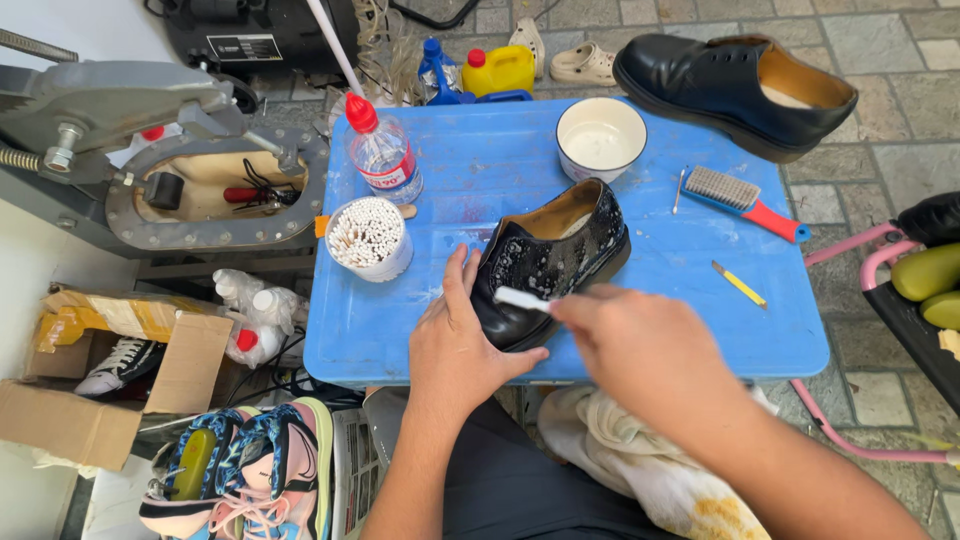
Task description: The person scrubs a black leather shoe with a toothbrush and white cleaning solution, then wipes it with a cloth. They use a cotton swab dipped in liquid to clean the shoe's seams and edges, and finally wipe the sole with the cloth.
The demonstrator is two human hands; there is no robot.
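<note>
Where left hand (pixel 462 335) steadies: shoe (pixel 551 262), toe nearward.

You have two black leather shoes in view: one soapy shoe (pixel 548 262) on the blue table (pixel 640 330) and one clean shoe (pixel 735 88) at its far corner. On the table you can also count one white bowl (pixel 601 138), one clear bottle (pixel 382 152) with a red cap, one cup of cotton swabs (pixel 368 238), one brush (pixel 745 200) and one yellow cutter (pixel 739 284). Two colourful sneakers (pixel 245 470) sit lower left (a third, white, lies in the cardboard box (pixel 100 400)).
</note>
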